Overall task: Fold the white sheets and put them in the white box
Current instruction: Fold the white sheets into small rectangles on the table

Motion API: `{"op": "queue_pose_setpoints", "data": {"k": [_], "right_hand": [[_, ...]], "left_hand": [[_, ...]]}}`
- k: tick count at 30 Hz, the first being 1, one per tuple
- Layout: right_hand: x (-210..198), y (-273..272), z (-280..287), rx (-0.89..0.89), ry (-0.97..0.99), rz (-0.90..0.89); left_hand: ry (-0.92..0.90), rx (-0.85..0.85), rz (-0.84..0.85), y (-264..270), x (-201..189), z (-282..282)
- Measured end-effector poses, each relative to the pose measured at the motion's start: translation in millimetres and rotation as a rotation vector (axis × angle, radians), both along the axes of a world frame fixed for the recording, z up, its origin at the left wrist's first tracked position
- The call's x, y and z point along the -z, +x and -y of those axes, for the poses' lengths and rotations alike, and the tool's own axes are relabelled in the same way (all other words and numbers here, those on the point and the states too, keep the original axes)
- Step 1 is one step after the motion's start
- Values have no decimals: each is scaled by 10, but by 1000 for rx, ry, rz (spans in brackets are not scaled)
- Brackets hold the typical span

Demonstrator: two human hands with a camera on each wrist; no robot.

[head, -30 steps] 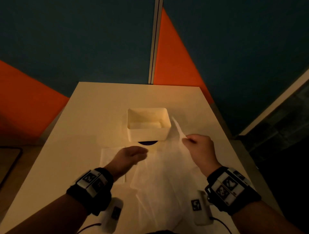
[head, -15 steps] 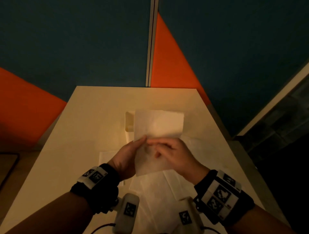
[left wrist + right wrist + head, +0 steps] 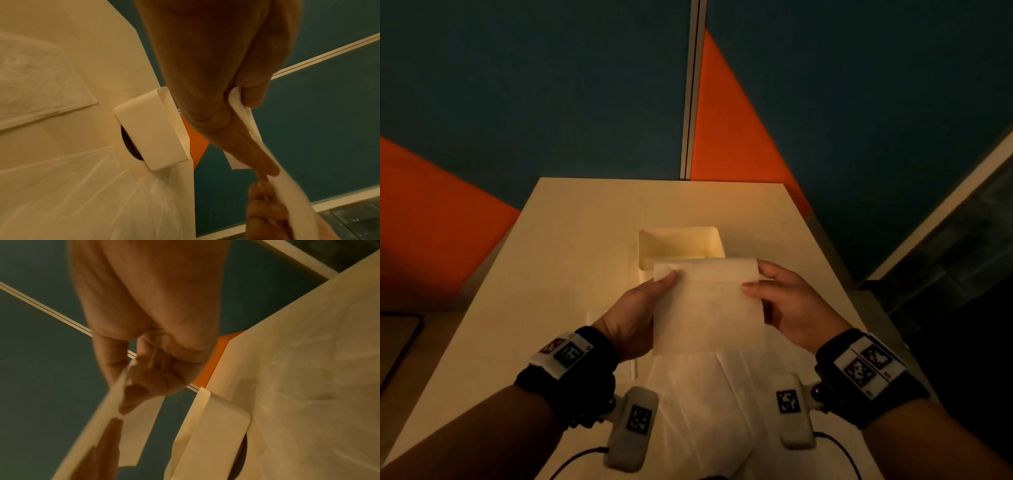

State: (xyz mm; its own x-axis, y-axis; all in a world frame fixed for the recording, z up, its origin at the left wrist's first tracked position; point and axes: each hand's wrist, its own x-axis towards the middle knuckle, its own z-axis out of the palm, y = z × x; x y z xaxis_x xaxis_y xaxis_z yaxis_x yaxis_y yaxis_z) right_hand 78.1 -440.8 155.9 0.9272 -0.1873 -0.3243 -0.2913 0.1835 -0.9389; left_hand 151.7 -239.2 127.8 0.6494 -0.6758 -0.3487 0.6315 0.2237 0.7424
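Observation:
I hold one white sheet (image 3: 709, 308) in the air just in front of the white box (image 3: 678, 246). Its top edge is rolled over into a fold. My left hand (image 3: 664, 279) pinches the sheet's upper left edge, thumb on the near face. My right hand (image 3: 755, 277) pinches the upper right edge. The left wrist view shows the thumb and fingers (image 3: 252, 97) clamping the sheet (image 3: 244, 112), with the box (image 3: 152, 129) beyond. In the right wrist view, my right hand (image 3: 127, 374) grips the sheet (image 3: 135, 426) next to the box (image 3: 218, 426). The held sheet hides the box's front wall.
More unfolded white sheets (image 3: 705, 404) lie spread on the beige table (image 3: 571, 246) under my hands. A flat folded sheet (image 3: 599, 315) lies to the left. A dark disc (image 3: 129, 146) shows under the box. Blue and orange wall panels stand behind the table.
The sheet went from being lifted by my right hand to being held by both. My hands slid apart from its middle to its side edges, and its top has folded over.

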Motion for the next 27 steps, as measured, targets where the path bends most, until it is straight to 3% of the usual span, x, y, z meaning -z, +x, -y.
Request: {"op": "queue_pose_setpoints", "data": {"k": [7,14,20,27], "right_hand": [[59,-24,85,87,9,68],[-14,27,184,133,-114,30],[-100,103,210,-88,-290,33],[-119,133,134,-255,-283,6]], "left_hand": [[93,-47,206,76,-30,-35],[170,88,307,159,-194,-108],[227,250,454,176,-290,-37],[280,344,535,136,-176,59]]}}
